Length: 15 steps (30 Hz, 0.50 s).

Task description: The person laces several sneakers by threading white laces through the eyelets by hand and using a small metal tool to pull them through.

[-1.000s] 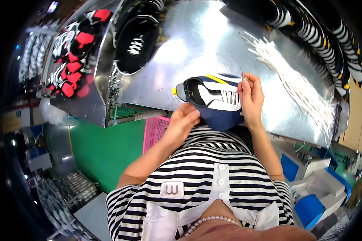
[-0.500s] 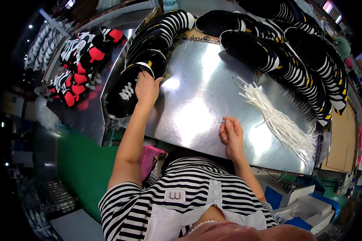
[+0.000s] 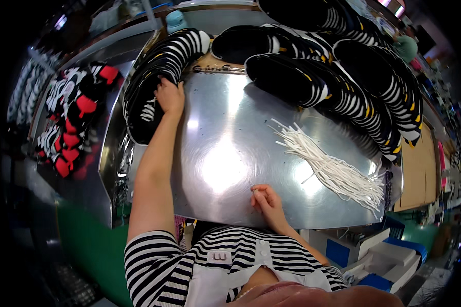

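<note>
At the near end of a curved row of nested black shoe uppers (image 3: 171, 53), my left hand (image 3: 170, 97) reaches out and grips the side of the front black shoe upper (image 3: 140, 125). White lace (image 3: 148, 110) is threaded through this upper, and its toe faces me. The fingertips are partly lost against the dark material. My right hand (image 3: 266, 203) is held low over the near edge of the metal table (image 3: 205, 192), thumb and fingers curled together. What it pinches, if anything, is too small to make out. A loose bundle of white shoelaces (image 3: 328, 166) lies to its right.
More rows of black uppers with white stripes (image 3: 287, 79) line the far and right sides. Red, white and black shoe parts (image 3: 79, 117) are heaped on a lower surface at left. A cardboard sheet (image 3: 417, 169) stands right, and a light-blue container (image 3: 175, 21) at the back.
The whole view has shifted. The front upper now sits close against the row, where it stood out before. My left hand stays on it; my right hand has come nearer the table's front edge.
</note>
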Each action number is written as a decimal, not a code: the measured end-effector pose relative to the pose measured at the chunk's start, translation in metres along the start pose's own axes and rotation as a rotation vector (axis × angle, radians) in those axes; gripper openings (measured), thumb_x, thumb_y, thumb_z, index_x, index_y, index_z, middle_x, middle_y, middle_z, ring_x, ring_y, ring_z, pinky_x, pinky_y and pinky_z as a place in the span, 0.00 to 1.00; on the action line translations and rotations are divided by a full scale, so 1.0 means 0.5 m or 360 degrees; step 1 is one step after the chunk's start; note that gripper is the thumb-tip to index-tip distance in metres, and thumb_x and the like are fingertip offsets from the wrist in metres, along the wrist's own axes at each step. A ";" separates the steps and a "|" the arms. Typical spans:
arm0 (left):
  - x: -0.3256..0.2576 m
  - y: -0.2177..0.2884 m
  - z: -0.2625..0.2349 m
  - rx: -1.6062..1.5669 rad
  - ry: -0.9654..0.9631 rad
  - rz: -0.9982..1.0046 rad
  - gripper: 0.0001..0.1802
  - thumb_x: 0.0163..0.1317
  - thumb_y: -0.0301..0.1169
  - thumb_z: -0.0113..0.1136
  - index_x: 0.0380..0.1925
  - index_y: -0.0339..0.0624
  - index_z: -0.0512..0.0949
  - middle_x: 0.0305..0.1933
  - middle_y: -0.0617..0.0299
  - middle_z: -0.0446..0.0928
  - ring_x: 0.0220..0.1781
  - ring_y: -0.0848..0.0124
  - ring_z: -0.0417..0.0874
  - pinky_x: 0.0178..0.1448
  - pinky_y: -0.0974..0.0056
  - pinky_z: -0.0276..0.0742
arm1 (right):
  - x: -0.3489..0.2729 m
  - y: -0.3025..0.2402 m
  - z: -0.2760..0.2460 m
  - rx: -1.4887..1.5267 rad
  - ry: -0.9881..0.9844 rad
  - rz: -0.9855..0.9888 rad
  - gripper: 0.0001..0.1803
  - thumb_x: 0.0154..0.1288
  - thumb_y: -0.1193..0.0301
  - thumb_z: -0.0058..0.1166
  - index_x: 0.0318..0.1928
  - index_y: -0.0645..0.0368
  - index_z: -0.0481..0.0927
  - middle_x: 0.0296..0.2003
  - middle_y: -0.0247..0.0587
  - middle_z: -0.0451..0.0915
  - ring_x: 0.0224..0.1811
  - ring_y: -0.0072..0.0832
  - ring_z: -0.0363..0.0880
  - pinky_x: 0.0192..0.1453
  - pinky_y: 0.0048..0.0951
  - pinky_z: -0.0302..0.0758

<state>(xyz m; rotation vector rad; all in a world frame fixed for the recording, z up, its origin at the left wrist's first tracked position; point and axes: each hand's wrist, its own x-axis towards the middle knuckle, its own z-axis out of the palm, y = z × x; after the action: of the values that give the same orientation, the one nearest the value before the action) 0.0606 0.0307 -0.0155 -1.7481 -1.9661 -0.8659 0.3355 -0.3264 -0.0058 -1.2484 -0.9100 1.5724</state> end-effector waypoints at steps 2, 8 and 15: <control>0.025 -0.022 0.021 -0.0198 -0.0079 0.0274 0.36 0.63 0.39 0.60 0.61 0.21 0.62 0.46 0.33 0.77 0.46 0.39 0.78 0.53 0.46 0.73 | 0.003 -0.005 -0.008 -0.0055 -0.0052 -0.0075 0.10 0.76 0.71 0.47 0.52 0.61 0.74 0.28 0.29 0.74 0.27 0.14 0.67 0.32 0.17 0.65; 0.121 -0.039 0.067 -0.0321 -0.0248 0.0572 0.34 0.64 0.38 0.62 0.62 0.25 0.62 0.51 0.31 0.76 0.51 0.37 0.77 0.56 0.48 0.75 | 0.028 -0.035 -0.024 -0.0298 0.0102 -0.0159 0.10 0.72 0.71 0.53 0.51 0.59 0.76 0.28 0.26 0.74 0.29 0.13 0.69 0.34 0.17 0.67; -0.033 0.046 0.020 -0.0669 -0.0111 0.0540 0.39 0.65 0.36 0.59 0.66 0.19 0.55 0.71 0.26 0.51 0.74 0.36 0.51 0.78 0.44 0.45 | 0.066 -0.100 -0.125 -0.0118 0.0534 -0.0360 0.11 0.69 0.72 0.57 0.50 0.57 0.76 0.29 0.25 0.75 0.29 0.11 0.70 0.33 0.15 0.66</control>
<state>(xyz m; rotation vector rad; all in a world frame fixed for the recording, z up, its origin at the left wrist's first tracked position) 0.0868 0.0257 -0.0287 -2.2872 -1.5304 -1.1641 0.4040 -0.2785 0.0165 -1.3599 -0.8627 1.1204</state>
